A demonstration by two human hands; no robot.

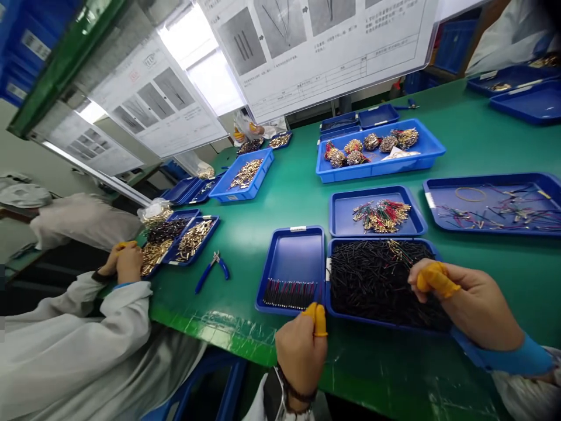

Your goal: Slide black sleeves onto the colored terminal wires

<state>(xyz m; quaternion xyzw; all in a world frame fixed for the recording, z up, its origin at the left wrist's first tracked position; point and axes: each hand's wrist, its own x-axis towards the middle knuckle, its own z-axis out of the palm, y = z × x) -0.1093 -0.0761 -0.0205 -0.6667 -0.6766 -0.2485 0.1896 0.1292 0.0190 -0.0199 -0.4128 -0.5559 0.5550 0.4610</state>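
Observation:
My left hand (pixel 301 349), with yellow finger covers, is closed at the front edge of a blue tray (pixel 295 251). A neat row of thin wires with black sleeves (pixel 289 294) lies in that tray. What the left fingers pinch is too small to make out. My right hand (pixel 475 301), also with a yellow finger cover, is closed on a bundle of thin coloured wires with gold terminals (pixel 400 252). The terminals point left, above a blue tray full of short black sleeves (pixel 372 286).
Behind stand trays of coloured wires with gold ends (pixel 383 215), loose wires (pixel 495 210) and bundled balls of terminals (pixel 371 142). Blue-handled pliers (pixel 213 272) lie on the green table. A co-worker's hands (pixel 125 262) are at left by trays of gold parts (pixel 194 240). Instruction sheets (pixel 324 76) hang above.

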